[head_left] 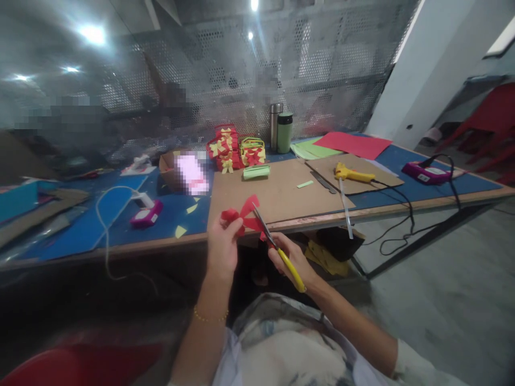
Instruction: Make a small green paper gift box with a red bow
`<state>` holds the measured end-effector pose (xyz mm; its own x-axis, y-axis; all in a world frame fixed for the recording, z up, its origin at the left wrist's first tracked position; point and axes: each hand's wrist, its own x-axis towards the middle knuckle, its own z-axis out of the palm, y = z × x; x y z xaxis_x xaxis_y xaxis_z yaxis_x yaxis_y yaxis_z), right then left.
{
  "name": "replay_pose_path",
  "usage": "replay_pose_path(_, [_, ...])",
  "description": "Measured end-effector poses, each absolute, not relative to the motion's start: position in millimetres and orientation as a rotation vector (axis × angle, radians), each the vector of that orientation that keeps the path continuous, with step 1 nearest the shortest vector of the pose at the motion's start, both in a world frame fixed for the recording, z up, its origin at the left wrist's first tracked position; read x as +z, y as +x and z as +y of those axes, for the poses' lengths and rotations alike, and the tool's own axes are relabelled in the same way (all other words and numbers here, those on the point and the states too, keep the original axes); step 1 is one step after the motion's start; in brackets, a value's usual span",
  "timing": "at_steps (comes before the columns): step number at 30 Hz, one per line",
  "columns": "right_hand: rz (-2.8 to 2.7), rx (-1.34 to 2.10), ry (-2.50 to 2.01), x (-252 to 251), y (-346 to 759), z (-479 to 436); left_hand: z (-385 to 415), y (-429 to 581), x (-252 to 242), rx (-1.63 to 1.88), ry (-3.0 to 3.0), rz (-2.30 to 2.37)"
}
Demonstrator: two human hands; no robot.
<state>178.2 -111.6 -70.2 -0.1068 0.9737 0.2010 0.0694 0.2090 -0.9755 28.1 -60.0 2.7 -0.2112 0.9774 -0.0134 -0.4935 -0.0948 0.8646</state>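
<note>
A piece of red paper [250, 208] with petal-like lobes is pinched in my left hand [225, 238], just above the table's front edge. My right hand [290, 258] is closed around scissors [292, 269] with yellow handles. Their blades point up and left and lie against the red paper; whether they are fully closed is hard to make out. Beyond my hands, a rolled green paper [256, 172] rests on the brown cardboard [277, 194], with a small green strip [304, 184] to its right.
Red baskets with yellow bows [226, 150] and a yellow basket [252, 151] stand at the back beside a green flask [285, 133]. A yellow glue gun [354, 174], its cord trailing off the edge, lies right. Purple power boxes [147, 214] flank the work area.
</note>
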Motion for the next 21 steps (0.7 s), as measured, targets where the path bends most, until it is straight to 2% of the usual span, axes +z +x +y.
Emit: replay_pose_path(21, [-1.333, 1.071, -1.105, -65.0, 181.1, -111.4, -63.9, 40.7, -12.2, 1.485, 0.756, 0.937])
